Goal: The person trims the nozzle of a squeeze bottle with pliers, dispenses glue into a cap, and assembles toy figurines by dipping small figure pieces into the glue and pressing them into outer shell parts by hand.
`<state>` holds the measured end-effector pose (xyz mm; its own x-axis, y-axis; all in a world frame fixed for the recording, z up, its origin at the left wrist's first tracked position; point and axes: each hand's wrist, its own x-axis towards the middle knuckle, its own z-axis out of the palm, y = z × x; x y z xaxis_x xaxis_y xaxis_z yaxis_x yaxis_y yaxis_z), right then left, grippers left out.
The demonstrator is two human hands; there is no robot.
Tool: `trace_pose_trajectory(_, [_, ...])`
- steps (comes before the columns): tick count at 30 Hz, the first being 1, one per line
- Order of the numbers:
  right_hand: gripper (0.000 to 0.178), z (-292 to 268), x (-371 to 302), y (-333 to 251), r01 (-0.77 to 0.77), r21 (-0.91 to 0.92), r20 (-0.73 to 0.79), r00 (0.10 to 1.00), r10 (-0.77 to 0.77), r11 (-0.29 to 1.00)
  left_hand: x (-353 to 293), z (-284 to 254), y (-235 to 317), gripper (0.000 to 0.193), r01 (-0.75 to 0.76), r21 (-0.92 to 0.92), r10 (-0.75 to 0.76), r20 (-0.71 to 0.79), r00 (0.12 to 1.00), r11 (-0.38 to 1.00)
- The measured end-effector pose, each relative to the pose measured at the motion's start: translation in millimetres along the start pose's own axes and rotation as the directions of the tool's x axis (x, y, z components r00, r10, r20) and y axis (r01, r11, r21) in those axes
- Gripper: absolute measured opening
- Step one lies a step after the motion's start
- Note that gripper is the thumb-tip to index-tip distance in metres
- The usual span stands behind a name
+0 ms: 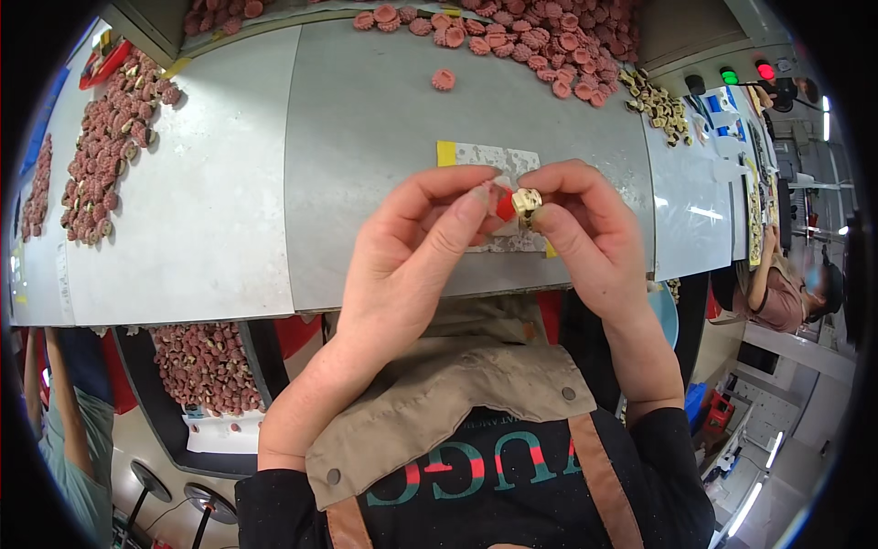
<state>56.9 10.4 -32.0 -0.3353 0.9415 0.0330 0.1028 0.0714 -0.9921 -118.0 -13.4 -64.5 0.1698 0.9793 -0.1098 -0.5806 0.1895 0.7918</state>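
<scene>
My left hand (402, 242) is closed, its thumb and fingers pinching a small red piece (504, 205) with a whitish, see-through part that the fingertips partly cover. From the other side, my right hand (594, 229) pinches a small shiny cream-gold piece (526, 202) with dark patches. The two pieces touch end to end in front of my chest. Beneath them on the grey worktop (366, 119) lies a speckled pale sheet (498, 157) with yellow tape at its corners.
Pink scalloped caps (549, 41) heap at the far side, one cap (443, 80) apart. Cream-gold pieces (658, 105) lie far right. Pink-and-cream assembled pieces (114, 137) cover the left worktop and fill a dark-rimmed bin (206, 366). A co-worker (786, 288) sits right; another's sleeve (87, 476) shows left.
</scene>
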Motion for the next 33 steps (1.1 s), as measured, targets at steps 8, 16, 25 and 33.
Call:
trace_pose_trajectory(8, [0.017, 9, 4, 3, 0.446, -0.581, 0.122, 0.875, -0.469, 0.681, 1, 1, -2, 0.028, 0.037, -0.039, -0.036, 0.019, 0.999, 0.999])
trace_pose_trajectory(16, [0.021, 6, 4, 5, 0.443, -0.544, 0.145, 0.886, -0.440, 0.713, 0, 3, -4, 0.026, -0.121, 0.117, 0.122, -0.002, 0.993, 0.986])
trace_pose_trajectory(25, [0.029, 5, 2, -7, 0.431, -0.571, 0.127, 0.887, -0.444, 0.699, -3, 3, 0, 0.033, -0.030, 0.073, 0.027, 0.034, 0.999, 0.997])
trace_pose_trajectory(33, [0.031, -6, 11, 4, 0.550, -0.654, 0.277, 0.813, -0.513, 0.519, -9, 14, -21, 0.057, -0.263, 0.230, 0.267, 0.014, 0.964, 0.937])
